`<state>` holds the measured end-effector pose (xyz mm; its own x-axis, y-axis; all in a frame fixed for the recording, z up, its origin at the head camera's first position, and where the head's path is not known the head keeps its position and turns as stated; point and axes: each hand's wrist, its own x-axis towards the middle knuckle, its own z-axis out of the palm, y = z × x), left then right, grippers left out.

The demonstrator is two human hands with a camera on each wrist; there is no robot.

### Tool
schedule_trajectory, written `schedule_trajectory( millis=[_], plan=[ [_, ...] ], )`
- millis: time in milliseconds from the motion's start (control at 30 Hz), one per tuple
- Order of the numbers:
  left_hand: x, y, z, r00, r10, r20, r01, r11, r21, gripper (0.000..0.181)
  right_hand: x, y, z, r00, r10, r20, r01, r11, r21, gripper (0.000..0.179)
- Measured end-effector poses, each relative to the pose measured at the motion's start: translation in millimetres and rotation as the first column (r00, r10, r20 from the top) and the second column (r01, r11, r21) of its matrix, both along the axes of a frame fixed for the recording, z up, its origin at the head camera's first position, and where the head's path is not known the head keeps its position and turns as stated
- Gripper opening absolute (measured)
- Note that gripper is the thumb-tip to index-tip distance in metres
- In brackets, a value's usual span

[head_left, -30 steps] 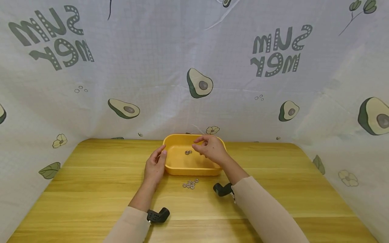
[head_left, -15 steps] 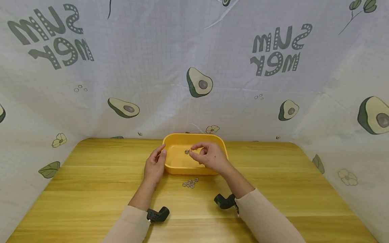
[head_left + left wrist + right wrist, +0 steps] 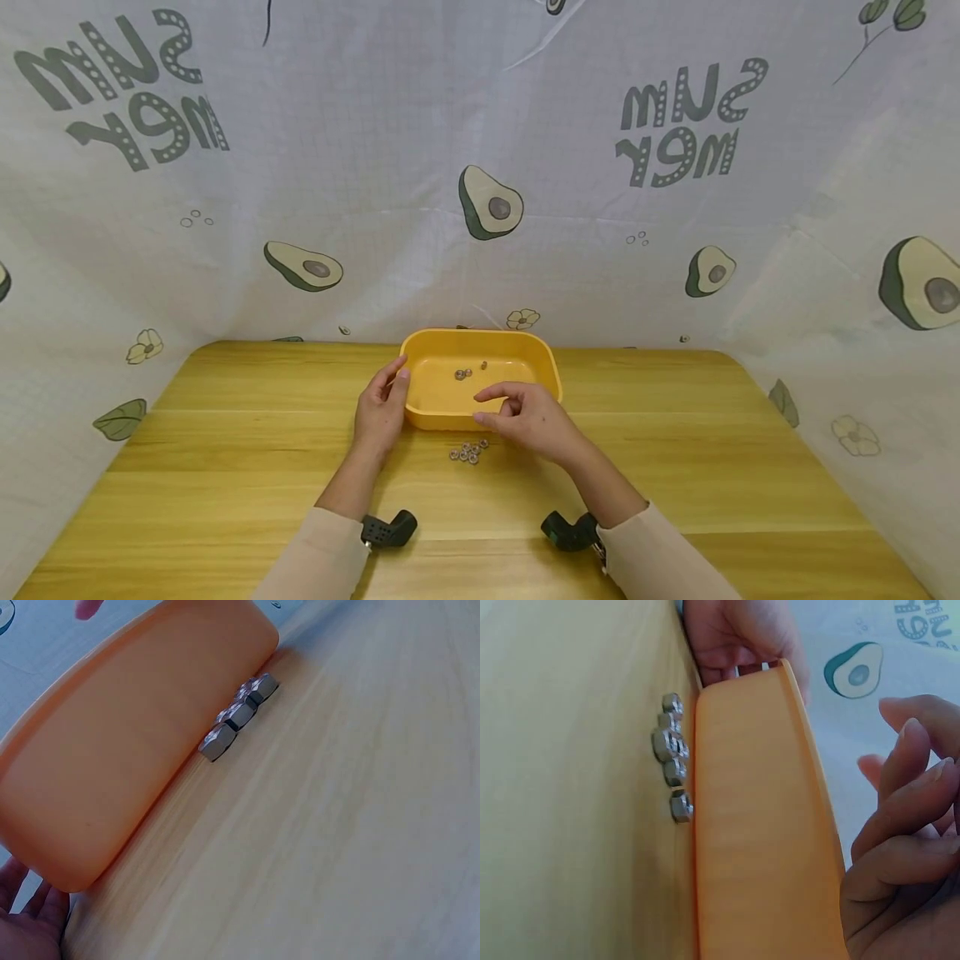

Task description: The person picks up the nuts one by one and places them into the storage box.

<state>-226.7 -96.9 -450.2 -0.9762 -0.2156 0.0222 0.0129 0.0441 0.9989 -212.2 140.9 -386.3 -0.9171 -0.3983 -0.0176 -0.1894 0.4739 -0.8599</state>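
Observation:
A yellow plastic tray [image 3: 480,421] stands on the table, looking orange in both wrist views. My left hand [image 3: 381,412] rests against its left end; in the left wrist view its fingers [image 3: 54,907] touch the outside of the wall. My right hand [image 3: 534,421] hovers over the tray's front rim, thumb and index finger apart with nothing between them; its other fingers [image 3: 900,862] are loosely bent. Three small metal nuts [image 3: 460,375] lie on the tray floor. Several hex nuts [image 3: 465,455] lie clustered on the table just before the tray's front wall [image 3: 757,825].
The wood-grain table [image 3: 247,467] stretches to both sides of the tray. Behind it hangs a pale cloth [image 3: 390,167] printed with avocados. A black wrist camera [image 3: 390,530] sits on the left forearm, another black camera [image 3: 570,532] on the right.
My right hand has moved from above the tray's inside toward its front rim. A third nut now shows on the tray floor, right of the other two. My left hand stays put.

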Motion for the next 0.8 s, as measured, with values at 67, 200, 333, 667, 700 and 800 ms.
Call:
schedule_trajectory(
  millis=[67, 200, 333, 667, 700, 800],
  plan=[
    [-0.3, -0.2, -0.1, 1.000, -0.001, 0.004, 0.001, 1.000, 0.002, 0.045, 4.2, 2, -2.7, 1.000, 0.022, 0.007, -0.022, 1.000, -0.003, 0.036],
    [0.7, -0.4, 0.3, 1.000, -0.009, 0.004, 0.009, 1.000, 0.001, 0.046, 10.3, 3, -9.7, 0.996, 0.076, 0.037, -0.075, 0.997, -0.015, 0.031],
    [0.8, -0.5, -0.3, 1.000, -0.011, 0.001, 0.011, 1.000, -0.003, 0.046, 12.3, 4, -15.2, 0.993, 0.103, 0.059, -0.103, 0.995, -0.001, 0.031],
    [-1.1, -0.6, -1.0, 1.000, 0.005, 0.008, -0.005, 1.000, -0.008, 0.044, 11.0, 10, -31.9, 0.974, 0.159, 0.160, -0.174, 0.982, 0.079, 0.040],
    [-1.2, -0.7, -1.0, 1.000, 0.004, 0.010, -0.004, 1.000, -0.006, 0.044, 10.7, 10, -33.6, 0.975, 0.159, 0.158, -0.174, 0.981, 0.086, 0.041],
    [-1.5, -1.3, -1.3, 1.000, 0.000, 0.014, 0.001, 1.000, -0.002, 0.043, 9.8, 11, -37.7, 0.977, 0.150, 0.149, -0.167, 0.980, 0.109, 0.043]
  ],
)
